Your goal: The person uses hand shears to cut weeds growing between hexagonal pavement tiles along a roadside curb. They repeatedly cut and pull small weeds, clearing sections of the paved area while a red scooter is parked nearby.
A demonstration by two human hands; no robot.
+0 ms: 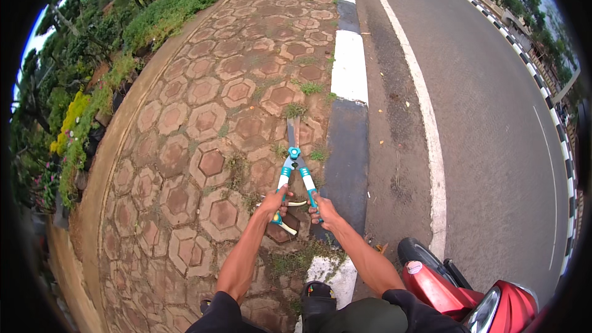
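Both my hands are on a pair of hedge shears with teal and white handles [284,176]. My left hand [276,202] grips the left handle, and my right hand [323,210] the right one. The handles spread in a V below the teal pivot knob [294,152]. Beyond it the blades [293,133] lie close together, pointing away from me, their tips at a small grass tuft [294,110]. Around my left hand show the curved cream handles [288,228] of what looks like a smaller hand tool, partly hidden; whether it touches the paving I cannot tell.
Hexagonal paving [211,162] with weeds [237,169] in its joints borders a black-and-white kerb [348,148]. Right of the kerb runs an asphalt road [490,115]. A red motorcycle [434,286] stands close by my right arm. Garden plants [175,4] line the left side.
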